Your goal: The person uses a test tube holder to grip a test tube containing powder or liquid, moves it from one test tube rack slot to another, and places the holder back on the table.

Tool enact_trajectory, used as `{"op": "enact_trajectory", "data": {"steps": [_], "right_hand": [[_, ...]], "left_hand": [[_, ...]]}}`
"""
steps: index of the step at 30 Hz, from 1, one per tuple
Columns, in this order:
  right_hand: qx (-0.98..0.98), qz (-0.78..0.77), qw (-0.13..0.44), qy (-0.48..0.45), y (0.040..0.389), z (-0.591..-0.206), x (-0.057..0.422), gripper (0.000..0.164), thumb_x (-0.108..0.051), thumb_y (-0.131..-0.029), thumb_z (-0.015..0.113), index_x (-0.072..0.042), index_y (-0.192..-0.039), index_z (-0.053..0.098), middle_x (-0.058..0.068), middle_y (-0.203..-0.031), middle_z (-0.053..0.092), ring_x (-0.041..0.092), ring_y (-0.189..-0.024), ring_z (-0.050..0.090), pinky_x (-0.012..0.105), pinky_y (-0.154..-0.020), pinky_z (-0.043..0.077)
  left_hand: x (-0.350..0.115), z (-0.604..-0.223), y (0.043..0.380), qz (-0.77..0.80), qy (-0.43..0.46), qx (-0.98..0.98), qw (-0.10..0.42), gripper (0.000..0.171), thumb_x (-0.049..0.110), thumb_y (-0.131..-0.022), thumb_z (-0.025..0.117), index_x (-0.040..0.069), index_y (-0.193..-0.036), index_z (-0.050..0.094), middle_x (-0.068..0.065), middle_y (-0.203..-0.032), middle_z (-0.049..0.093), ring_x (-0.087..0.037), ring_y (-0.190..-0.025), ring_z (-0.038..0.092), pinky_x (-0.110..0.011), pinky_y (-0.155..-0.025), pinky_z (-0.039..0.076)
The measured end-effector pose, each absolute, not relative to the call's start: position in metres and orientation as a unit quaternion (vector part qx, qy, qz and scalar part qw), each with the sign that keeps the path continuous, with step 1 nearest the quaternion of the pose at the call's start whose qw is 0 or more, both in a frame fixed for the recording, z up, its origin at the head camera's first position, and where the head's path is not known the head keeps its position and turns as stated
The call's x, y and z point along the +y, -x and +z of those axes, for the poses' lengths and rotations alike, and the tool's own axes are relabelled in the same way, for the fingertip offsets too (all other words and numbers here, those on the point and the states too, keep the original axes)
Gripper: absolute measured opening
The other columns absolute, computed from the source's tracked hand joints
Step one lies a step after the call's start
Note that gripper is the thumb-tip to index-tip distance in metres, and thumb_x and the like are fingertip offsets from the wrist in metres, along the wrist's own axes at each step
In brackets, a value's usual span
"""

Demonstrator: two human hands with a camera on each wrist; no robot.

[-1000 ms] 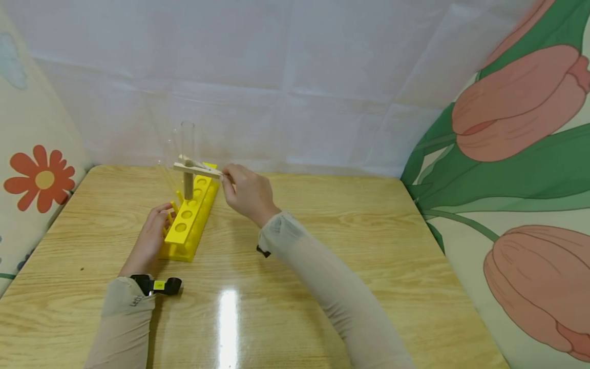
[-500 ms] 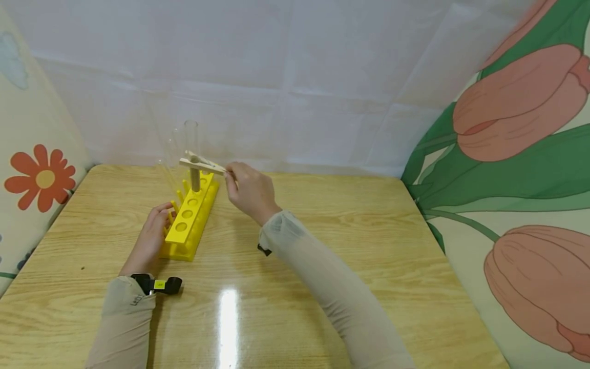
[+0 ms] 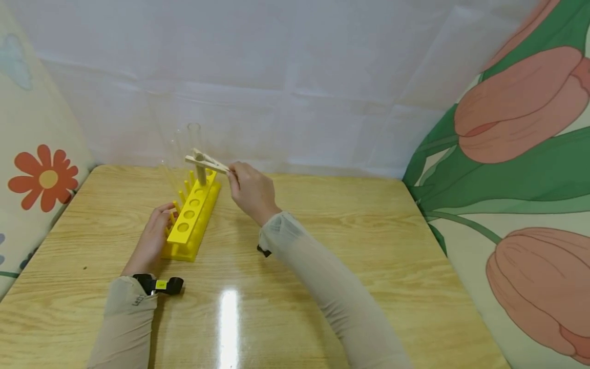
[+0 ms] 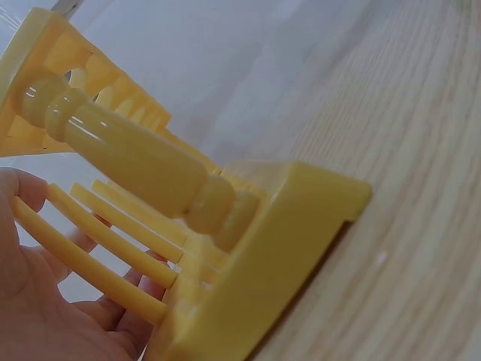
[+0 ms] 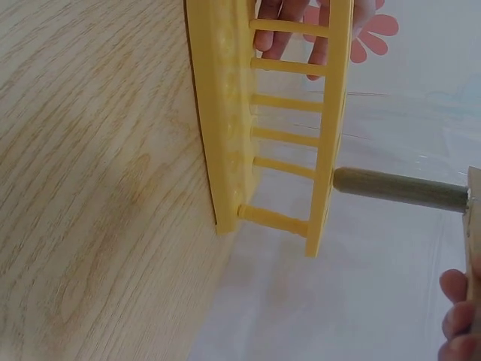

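A yellow test tube rack (image 3: 178, 238) with a row of holes stands at the table's left. My left hand (image 3: 154, 233) holds its left side; in the left wrist view the fingers curl about the rack's drying pegs (image 4: 90, 267). With my right hand (image 3: 252, 192) I grip a wooden test tube clamp (image 3: 215, 165) by its handle end. The clamp holds a glass test tube (image 3: 202, 177) near upright, its lower part dark grey-brown. In the right wrist view the tube's rounded bottom (image 5: 342, 179) is at the top plate, near the far end; whether it enters a hole I cannot tell.
Several clear, empty-looking test tubes (image 3: 169, 174) lean on the pegs behind the rack. A white cloth (image 3: 322, 113) hangs along the table's back edge, with flower-printed panels (image 3: 521, 128) at both sides. Light glares on the wooden table (image 3: 350, 230).
My right hand has carried the clamp and test tube slightly right and toward the rack's far end, from above the middle holes. The left hand and the rack have stayed put.
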State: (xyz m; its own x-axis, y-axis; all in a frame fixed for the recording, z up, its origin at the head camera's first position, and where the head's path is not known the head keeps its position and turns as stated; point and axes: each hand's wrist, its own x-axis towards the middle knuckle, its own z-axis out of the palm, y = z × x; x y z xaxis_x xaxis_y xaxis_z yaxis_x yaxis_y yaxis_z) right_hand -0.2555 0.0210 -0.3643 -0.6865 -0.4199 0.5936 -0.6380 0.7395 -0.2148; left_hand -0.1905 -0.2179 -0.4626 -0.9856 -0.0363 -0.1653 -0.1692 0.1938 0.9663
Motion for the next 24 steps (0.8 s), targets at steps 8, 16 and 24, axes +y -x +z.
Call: {"op": "enact_trajectory", "data": {"steps": [8, 16, 24], "right_hand": [[-0.909, 0.206, 0.236, -0.275, 0.253, -0.365, 0.020, 0.017, -0.020, -0.105, 0.057, -0.009, -0.107, 0.070, -0.001, -0.091, 0.072, 0.007, -0.061, 0.056, 0.016, -0.051, 0.042], [-0.922, 0.198, 0.208, -0.259, 0.253, -0.370, 0.017, 0.017, -0.022, -0.105, 0.057, -0.010, -0.106, 0.069, -0.003, -0.085, 0.068, 0.007, -0.056, 0.050, 0.017, -0.049, 0.040], [-0.933, 0.180, 0.184, -0.252, 0.253, -0.375, 0.013, 0.018, -0.022, -0.106, 0.055, -0.010, -0.108, 0.069, -0.002, -0.085, 0.068, 0.007, -0.054, 0.049, 0.017, -0.047, 0.038]], "left_hand": [[-0.218, -0.464, 0.192, 0.637, 0.065, 0.767, 0.053, 0.066, 0.047, -0.110, 0.018, 0.008, -0.162, 0.012, -0.027, -0.160, 0.023, -0.042, -0.145, 0.018, -0.062, -0.116, 0.013], [-0.216, -0.461, 0.189, 0.641, 0.068, 0.763, 0.053, 0.066, 0.048, -0.110, 0.019, 0.008, -0.162, 0.012, -0.027, -0.161, 0.023, -0.042, -0.145, 0.018, -0.063, -0.116, 0.013], [-0.215, -0.460, 0.188, 0.644, 0.071, 0.760, 0.052, 0.067, 0.050, -0.109, 0.020, 0.009, -0.162, 0.013, -0.026, -0.162, 0.022, -0.042, -0.146, 0.016, -0.063, -0.116, 0.012]]}}
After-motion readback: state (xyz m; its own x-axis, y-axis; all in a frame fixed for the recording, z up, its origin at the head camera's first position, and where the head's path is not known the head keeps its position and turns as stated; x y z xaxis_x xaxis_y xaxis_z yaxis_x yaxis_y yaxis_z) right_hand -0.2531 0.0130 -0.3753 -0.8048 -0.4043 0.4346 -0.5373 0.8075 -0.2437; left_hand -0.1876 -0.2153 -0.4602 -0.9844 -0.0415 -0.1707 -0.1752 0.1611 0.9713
